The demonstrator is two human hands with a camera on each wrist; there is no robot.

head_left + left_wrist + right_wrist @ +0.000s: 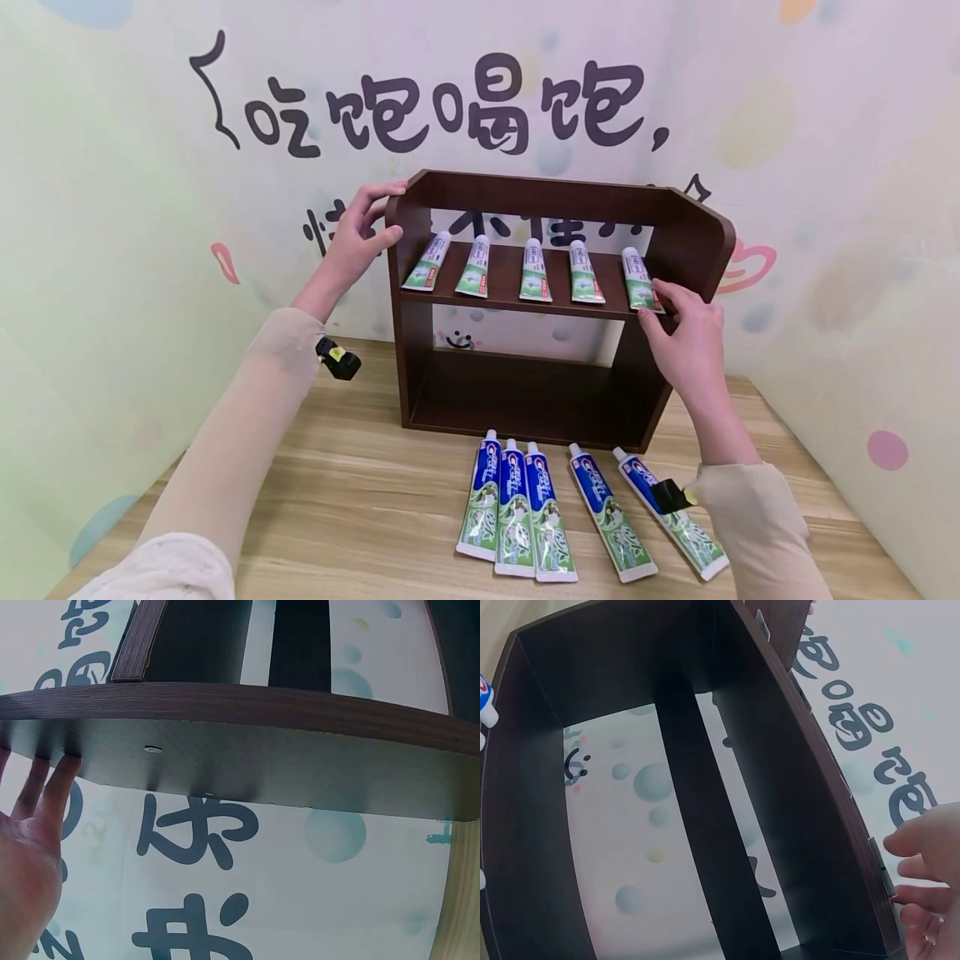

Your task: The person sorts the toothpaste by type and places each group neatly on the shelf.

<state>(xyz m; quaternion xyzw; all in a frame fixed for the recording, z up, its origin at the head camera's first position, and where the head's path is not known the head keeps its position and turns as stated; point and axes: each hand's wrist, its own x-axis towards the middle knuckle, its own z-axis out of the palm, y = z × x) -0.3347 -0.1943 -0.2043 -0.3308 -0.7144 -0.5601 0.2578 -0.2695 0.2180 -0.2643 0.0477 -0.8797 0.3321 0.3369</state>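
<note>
On the upper board of a dark brown shelf (pixel 525 396), several white-and-green toothpaste tubes lie in a row, caps toward the back. My right hand (pixel 690 342) is at the front end of the rightmost toothpaste tube (pixel 637 279), thumb and index finger pinching its edges. The right wrist view shows that hand (pixel 930 866) at the shelf's front edge, beside the tube's flat end (pixel 880 866). My left hand (pixel 360 237) rests its fingers against the upper left side panel (pixel 405 242); in the left wrist view, its straight fingertips (pixel 64 772) touch the panel's outer face.
Several blue-and-green toothpaste tubes (pixel 547 533) lie on the wooden table (pixel 352 483) before the shelf; three of them overlap. Behind the shelf is a wall (pixel 480 33) with large black lettering. The lower compartment (pixel 517 383) faces forward.
</note>
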